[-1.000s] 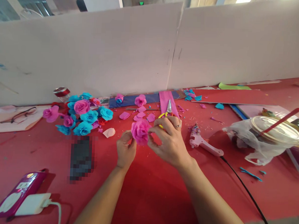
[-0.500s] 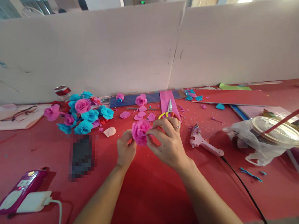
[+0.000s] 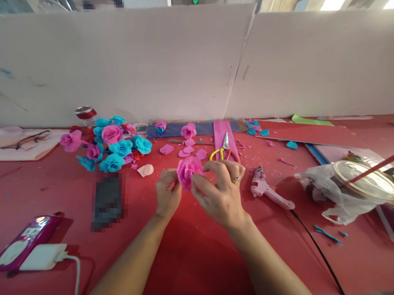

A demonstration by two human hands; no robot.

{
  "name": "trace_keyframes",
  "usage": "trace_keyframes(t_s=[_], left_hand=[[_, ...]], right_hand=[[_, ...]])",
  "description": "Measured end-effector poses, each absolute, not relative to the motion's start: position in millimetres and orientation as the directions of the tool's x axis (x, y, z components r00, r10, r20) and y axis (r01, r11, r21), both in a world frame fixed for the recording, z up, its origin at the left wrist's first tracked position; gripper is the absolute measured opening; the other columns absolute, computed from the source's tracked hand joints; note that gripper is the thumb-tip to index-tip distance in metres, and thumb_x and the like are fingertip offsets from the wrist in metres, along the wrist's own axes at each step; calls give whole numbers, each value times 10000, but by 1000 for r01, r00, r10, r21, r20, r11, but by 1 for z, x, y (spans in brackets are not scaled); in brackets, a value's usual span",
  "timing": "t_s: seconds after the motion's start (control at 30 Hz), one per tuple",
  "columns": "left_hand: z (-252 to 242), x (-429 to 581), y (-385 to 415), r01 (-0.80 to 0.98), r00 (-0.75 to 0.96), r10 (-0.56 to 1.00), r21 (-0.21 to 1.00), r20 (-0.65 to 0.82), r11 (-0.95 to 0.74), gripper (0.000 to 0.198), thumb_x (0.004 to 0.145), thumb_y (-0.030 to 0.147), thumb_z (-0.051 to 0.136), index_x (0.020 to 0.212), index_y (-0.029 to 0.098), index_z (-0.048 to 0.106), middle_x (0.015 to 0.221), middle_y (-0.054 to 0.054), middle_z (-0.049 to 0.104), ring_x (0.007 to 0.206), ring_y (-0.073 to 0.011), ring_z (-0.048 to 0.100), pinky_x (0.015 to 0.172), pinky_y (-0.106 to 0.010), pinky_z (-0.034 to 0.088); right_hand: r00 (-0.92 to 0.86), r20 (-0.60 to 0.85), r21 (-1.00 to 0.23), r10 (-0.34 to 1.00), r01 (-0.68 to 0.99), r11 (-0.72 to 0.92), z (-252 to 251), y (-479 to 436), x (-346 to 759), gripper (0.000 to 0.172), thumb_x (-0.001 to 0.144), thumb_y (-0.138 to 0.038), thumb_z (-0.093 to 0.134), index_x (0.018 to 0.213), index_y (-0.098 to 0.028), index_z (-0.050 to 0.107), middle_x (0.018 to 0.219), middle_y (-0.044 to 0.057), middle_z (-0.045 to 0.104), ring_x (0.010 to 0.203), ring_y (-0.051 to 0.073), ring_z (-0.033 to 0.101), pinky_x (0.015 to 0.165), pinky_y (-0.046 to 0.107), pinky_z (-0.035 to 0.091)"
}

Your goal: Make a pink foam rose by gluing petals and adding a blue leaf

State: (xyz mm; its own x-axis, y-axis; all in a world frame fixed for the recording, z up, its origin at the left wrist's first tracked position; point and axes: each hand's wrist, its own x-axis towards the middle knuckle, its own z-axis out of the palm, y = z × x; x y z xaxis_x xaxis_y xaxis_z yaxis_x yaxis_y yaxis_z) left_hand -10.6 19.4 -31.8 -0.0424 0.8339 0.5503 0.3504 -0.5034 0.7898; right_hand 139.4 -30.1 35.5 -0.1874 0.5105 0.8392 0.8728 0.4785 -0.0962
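Observation:
Above the red table (image 3: 192,251) I hold a pink paper rose (image 3: 188,170) between both hands. My left hand (image 3: 167,194) pinches it from below on the left, fingers closed on its base. My right hand (image 3: 219,192), a ring on one finger, curls its fingers round the rose's right side. Just behind lie yellow-handled scissors (image 3: 223,149) on a pink paper strip (image 3: 221,130), and several loose pink petals (image 3: 187,149).
A heap of blue and pink paper roses (image 3: 110,144) lies at the left. A glue gun (image 3: 268,190) with a black cord lies right of my hands. A plastic bag with a lidded cup (image 3: 358,185) sits far right. A phone (image 3: 25,242) and charger (image 3: 45,257) lie front left. White boards (image 3: 155,67) wall the back.
The rose and both hands have stayed in place with small finger shifts on the petals; the camera has tilted slightly, shifting the scene.

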Motion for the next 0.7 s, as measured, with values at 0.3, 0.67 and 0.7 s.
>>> trace_keyframes(t_s=[0.3, 0.67, 0.7], left_hand=[[-24, -11, 15, 428, -27, 746, 682, 666, -593, 117, 736, 119, 565, 677, 209, 610, 695, 3, 604, 706, -145, 552, 729, -282, 426], [-24, -13, 13, 326, -50, 824, 789, 565, -521, 98, 772, 223, 533, 697, 227, 595, 735, -22, 632, 726, -177, 579, 627, -295, 451], [-24, -13, 13, 310, -45, 848, 814, 529, -491, 98, 771, 230, 533, 692, 228, 591, 731, -22, 634, 727, -180, 578, 616, -292, 448]], right_hand=[[-68, 852, -191, 520, 883, 429, 29, -38, 124, 60, 783, -250, 644, 841, -261, 633, 885, 40, 602, 891, 209, 464, 818, 399, 310], [-34, 910, -215, 414, 814, 539, 29, -43, 117, 97, 720, -226, 683, 809, -226, 644, 830, 25, 592, 827, 178, 486, 764, 374, 349], [-79, 921, -172, 381, 795, 581, 31, -45, 118, 86, 722, -233, 680, 797, -221, 640, 812, 19, 594, 811, 172, 488, 751, 369, 354]])
